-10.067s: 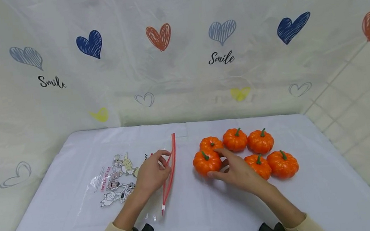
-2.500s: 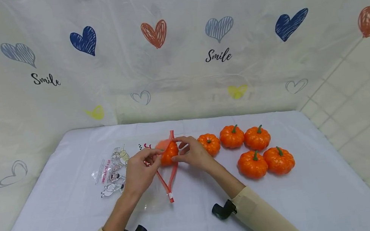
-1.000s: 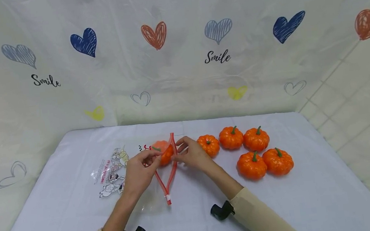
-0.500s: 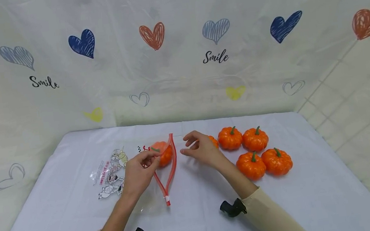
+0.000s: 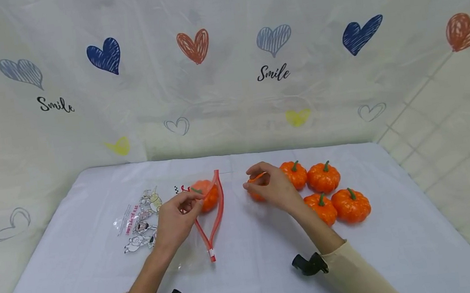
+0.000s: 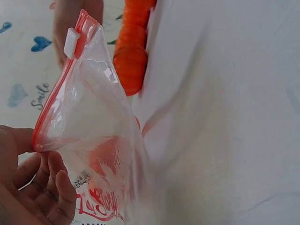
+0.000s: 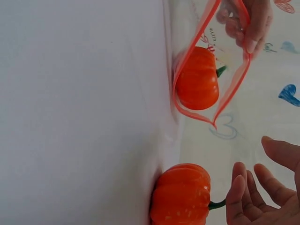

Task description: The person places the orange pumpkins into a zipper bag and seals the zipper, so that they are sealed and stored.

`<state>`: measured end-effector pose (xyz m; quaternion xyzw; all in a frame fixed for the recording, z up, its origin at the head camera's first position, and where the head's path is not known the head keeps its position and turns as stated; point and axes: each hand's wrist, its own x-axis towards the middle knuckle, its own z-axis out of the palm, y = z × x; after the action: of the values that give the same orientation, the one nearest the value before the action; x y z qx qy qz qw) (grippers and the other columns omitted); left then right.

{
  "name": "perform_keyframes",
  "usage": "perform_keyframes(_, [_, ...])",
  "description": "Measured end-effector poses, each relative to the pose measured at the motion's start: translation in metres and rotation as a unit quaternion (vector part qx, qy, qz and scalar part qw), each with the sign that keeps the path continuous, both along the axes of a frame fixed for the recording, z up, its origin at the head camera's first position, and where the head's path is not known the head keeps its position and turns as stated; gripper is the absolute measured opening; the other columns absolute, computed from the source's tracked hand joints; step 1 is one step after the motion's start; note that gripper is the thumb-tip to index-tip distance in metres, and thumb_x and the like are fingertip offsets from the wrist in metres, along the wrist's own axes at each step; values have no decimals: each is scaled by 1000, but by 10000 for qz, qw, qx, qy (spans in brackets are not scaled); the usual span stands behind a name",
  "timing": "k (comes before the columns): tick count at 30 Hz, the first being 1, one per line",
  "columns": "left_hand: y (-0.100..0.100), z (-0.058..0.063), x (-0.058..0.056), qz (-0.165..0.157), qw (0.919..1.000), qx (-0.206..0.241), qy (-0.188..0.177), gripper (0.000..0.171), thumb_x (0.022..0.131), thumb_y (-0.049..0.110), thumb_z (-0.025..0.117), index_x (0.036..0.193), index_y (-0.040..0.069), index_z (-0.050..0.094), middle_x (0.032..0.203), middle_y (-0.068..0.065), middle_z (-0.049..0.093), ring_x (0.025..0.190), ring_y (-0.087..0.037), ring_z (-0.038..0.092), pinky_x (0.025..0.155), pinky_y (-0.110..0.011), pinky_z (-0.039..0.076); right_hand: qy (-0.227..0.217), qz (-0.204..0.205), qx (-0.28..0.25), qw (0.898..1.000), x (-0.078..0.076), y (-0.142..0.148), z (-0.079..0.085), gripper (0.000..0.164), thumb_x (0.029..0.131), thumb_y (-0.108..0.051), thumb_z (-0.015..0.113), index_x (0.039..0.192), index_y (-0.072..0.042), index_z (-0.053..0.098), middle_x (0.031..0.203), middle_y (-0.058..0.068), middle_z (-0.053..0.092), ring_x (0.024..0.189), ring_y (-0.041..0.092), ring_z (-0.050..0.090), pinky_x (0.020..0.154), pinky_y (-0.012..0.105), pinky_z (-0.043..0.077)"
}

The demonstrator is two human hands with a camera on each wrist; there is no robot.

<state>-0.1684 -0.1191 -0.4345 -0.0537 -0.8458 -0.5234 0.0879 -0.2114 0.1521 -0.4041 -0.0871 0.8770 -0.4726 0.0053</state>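
Note:
My left hand (image 5: 177, 223) pinches the upper red rim of a clear plastic zip bag (image 5: 221, 201), which lies on its side with its mouth held apart toward the right. A white slider (image 6: 71, 43) sits at one end of the rim. Inside the bag, just behind the mouth, rests a small orange pumpkin (image 7: 199, 79) with a green stem. My right hand (image 5: 278, 189) hovers over another pumpkin (image 5: 255, 195) outside the bag. Its fingers are spread and bent, apart from that pumpkin (image 7: 182, 194) in the right wrist view. The hand partly covers it in the head view.
Several more orange pumpkins (image 5: 323, 177) stand at the right, behind and beside my right forearm. All of it lies on a white-covered table (image 5: 250, 280). A pale curtain (image 5: 228, 89) printed with hearts hangs at the back.
The right hand has put a pumpkin into the bag, let go and drawn back right to the nearest loose pumpkin. The left hand keeps hold of the bag's rim.

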Motion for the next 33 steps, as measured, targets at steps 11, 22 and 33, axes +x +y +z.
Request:
perform_keyframes(11, [0,-1,-1,22,10000,-8,16,14,97,18,73,110,16,78,89,-5,65,86,-21,57,66,-18,48,13,-239,-23,9997,2,21,1,39,92,-28,81,126,-17,66,125,8,68,108,25,67,85,31,57])
perform_keyframes(22, [0,-1,-1,47,10000,0,-43,14,97,19,74,110,17,78,89,-5,65,86,-22,57,65,-18,48,96,-138,-146,9998,-3,36,-4,45,91,-27,82,130,-13,64,130,14,66,113,30,68,90,33,56])
perform_keyframes(33, [-1,-2,-2,57,10000,-29,-36,14,97,20,74,110,17,78,89,-5,65,87,-21,56,66,-18,48,-89,-345,-36,9994,-6,49,-13,52,91,-34,81,133,-10,63,136,15,63,122,33,64,105,47,53])
